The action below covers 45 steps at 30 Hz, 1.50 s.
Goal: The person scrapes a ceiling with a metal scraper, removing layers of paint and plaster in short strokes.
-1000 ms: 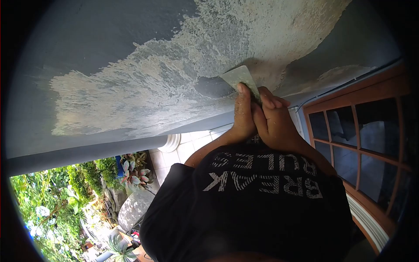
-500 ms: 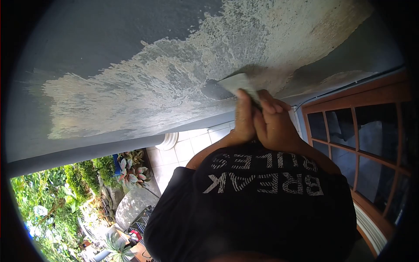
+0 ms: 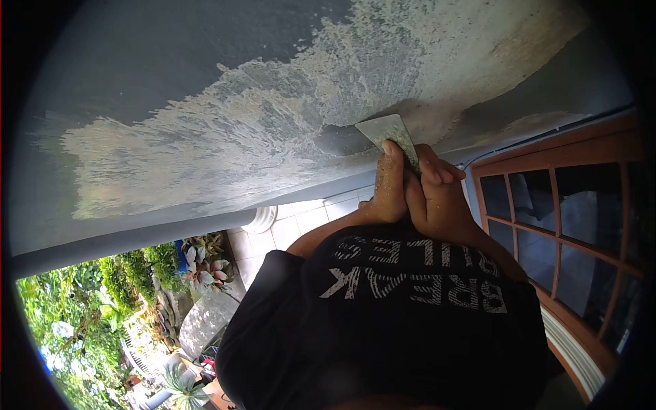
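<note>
A flat, pale metal scraper (image 3: 392, 128) is gripped in both hands, its wide edge up against the grey wall (image 3: 287, 130). My left hand (image 3: 389, 179) is closed on it, with the thumb pressed along the blade. Around its lower part, my right hand (image 3: 439, 191) is closed too, fingers curled; the handle end is hidden between the palms. Beside the blade lies a smooth dark grey patch (image 3: 342, 140), surrounded by rough whitish areas where the paint is off. Pale crumbs cling to my left hand and wrist.
Brown-framed window panes (image 3: 533, 198) stand close on the right, with a thin cable (image 3: 519, 147) along the wall above. A white column base (image 3: 262, 220) rests on the tiled floor (image 3: 290, 231). Potted plants (image 3: 205, 266) and a cluttered table (image 3: 217, 396) are at lower left.
Both hands and the scraper have shifted slightly right and down in the view. More of the blade's face shows, and more of the dark patch is uncovered.
</note>
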Available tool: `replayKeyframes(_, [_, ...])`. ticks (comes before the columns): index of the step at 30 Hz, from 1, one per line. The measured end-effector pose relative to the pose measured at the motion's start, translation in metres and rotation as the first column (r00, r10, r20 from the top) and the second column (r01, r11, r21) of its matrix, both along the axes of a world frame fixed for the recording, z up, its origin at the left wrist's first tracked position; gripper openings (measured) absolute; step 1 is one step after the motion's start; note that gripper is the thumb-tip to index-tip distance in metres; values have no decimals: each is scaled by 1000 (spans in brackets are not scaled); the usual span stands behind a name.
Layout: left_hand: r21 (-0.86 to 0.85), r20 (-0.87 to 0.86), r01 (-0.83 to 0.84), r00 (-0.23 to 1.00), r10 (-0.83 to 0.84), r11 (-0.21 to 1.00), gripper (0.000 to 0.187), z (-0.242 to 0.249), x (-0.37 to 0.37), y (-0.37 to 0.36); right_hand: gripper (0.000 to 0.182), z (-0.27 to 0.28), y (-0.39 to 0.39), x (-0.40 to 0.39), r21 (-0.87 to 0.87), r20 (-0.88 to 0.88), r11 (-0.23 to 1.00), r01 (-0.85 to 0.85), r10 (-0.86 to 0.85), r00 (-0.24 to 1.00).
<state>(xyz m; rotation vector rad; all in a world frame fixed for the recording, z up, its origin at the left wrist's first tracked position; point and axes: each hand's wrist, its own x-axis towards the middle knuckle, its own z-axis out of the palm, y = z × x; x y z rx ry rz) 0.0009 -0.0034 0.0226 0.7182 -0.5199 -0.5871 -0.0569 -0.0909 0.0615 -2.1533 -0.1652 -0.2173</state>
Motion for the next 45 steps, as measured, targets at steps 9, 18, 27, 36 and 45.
replayKeyframes(9, [27,-90,6,996,-4,1000,71,9,-5,2,24,4,2,0,17,-23,1000,17,-17,1000])
replayKeyframes(18, [72,-140,-4,990,14,997,69,18,-11,6,28,7,6,-3,87,-73,996,23,-17,997])
replayKeyframes(27, [116,-183,-63,980,83,991,68,22,-9,4,23,7,8,-4,84,-62,996,15,-10,998])
replayKeyframes(36, [44,-127,-29,991,35,999,66,18,-8,5,24,8,10,-5,80,-69,996,36,-30,997])
replayKeyframes(45, [0,-151,-39,988,39,999,67,19,-7,8,24,7,14,2,33,34,998,48,-49,998])
